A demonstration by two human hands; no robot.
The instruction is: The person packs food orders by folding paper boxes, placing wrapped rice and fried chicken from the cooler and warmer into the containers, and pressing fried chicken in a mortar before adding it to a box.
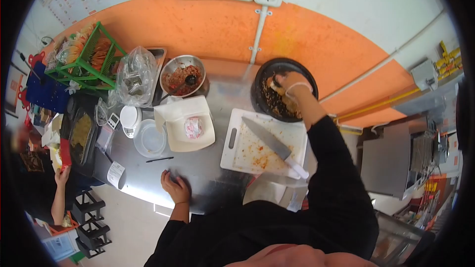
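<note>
My right hand (pixel 292 83) reaches into a round black bowl (pixel 311 76) against the wall. Its fingers are closed around something dark I cannot make out, over crumbly orange-brown food (pixel 279 100). My left hand (pixel 174 188) rests at the front edge of the steel table, fingers apart and holding nothing; a black pen (pixel 160 159) lies beyond it. Between my arms is a white cutting board (pixel 235 155) with food scraps, and a large knife (pixel 269 139) lies diagonally across it. An open takeaway box (pixel 208 136) with a wrapped bundle (pixel 194 127) stands left of the board.
A metal bowl (pixel 204 89) of red chopped food, a plastic bag (pixel 134 76) and a green basket (pixel 94 74) line the back left. A clear tub (pixel 150 138) and a kitchen scale (pixel 130 131) stand nearby. Another person's hand (pixel 62 175) is at far left.
</note>
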